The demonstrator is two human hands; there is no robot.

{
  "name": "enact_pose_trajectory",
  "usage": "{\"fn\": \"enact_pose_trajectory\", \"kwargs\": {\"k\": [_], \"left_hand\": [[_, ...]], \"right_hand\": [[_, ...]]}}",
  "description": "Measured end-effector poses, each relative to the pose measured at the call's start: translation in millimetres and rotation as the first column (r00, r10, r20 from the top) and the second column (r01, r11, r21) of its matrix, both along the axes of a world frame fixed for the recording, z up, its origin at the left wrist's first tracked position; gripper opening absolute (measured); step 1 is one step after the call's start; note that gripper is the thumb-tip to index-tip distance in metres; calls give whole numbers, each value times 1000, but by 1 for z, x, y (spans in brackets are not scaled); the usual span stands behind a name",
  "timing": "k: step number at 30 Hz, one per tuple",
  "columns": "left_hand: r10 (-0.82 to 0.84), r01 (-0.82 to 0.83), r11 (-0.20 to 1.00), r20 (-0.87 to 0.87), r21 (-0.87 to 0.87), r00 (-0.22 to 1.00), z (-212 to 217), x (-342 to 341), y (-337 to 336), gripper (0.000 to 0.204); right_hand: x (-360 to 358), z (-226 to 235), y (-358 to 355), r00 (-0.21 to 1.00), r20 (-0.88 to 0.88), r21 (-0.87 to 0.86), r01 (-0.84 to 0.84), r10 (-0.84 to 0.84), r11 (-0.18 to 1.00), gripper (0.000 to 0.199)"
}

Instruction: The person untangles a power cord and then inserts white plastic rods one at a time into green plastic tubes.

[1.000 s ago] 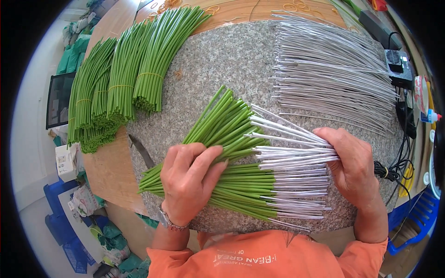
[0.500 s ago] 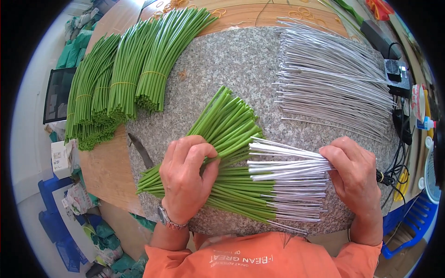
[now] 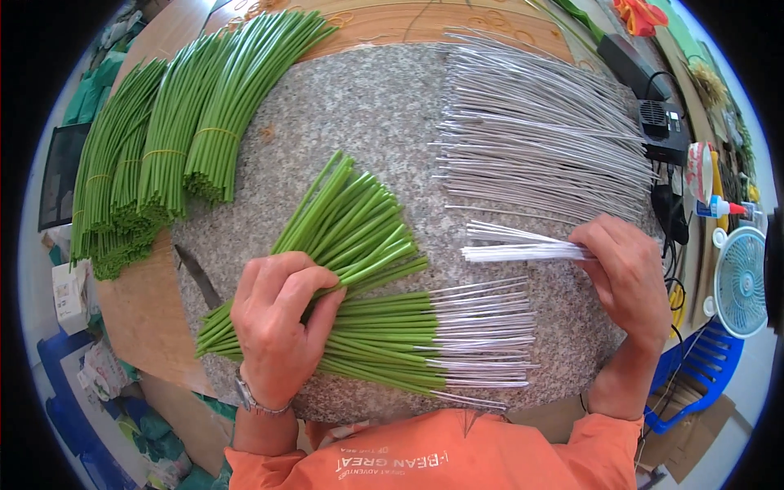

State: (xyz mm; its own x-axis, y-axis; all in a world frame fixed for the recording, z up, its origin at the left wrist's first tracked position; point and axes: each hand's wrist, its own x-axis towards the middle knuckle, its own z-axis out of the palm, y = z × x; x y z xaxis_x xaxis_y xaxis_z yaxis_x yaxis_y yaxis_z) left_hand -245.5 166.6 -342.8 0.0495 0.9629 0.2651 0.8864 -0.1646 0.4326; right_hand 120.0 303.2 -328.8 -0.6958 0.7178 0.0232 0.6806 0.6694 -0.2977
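My left hand (image 3: pixel 283 331) is closed around a fanned bunch of green plastic stems (image 3: pixel 347 216), thumb against the fingers. Under and beside that hand lie more green stems (image 3: pixel 380 341) with silver wires (image 3: pixel 486 335) sticking out of their right ends. To the right, my right hand (image 3: pixel 625 273) pinches a small bundle of white-tipped wires (image 3: pixel 510 247) by one end. Those wires point left, apart from the green stems. Beyond it, a wide pile of loose silver wires (image 3: pixel 539 131) is spread over the grey speckled stone slab (image 3: pixel 376 106).
Several banded bundles of green stems (image 3: pixel 216 131) lie at the far left. A dark knife-like tool (image 3: pixel 198 276) rests left of my left hand. Along the right edge are a black device (image 3: pixel 660 131), a glue bottle (image 3: pixel 714 207), cables and a small fan (image 3: pixel 741 273).
My right hand has drawn its wires away from the green stems and up toward the silver pile. My left hand still grips its bunch. The whole view has shifted a little.
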Motion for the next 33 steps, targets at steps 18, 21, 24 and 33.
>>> {"fn": "enact_pose_trajectory", "kwargs": {"k": [18,21,24,33], "left_hand": [[2,-2,1000,26,-30,1000,0,2,-1,29],[-11,12,1000,34,-29,999,1,1,0,30],[-9,9,1000,18,-2,1000,4,1,-1,29],[-101,101,995,29,24,994,0,2,0,32]], "right_hand": [[-5,-14,2,989,-144,109,-11,27,994,25],[-4,-11,1,990,-140,76,-7,17,997,21],[-5,-9,2,994,-106,77,-25,33,997,21],[-3,-4,-5,982,-184,31,39,-32,999,22]]}}
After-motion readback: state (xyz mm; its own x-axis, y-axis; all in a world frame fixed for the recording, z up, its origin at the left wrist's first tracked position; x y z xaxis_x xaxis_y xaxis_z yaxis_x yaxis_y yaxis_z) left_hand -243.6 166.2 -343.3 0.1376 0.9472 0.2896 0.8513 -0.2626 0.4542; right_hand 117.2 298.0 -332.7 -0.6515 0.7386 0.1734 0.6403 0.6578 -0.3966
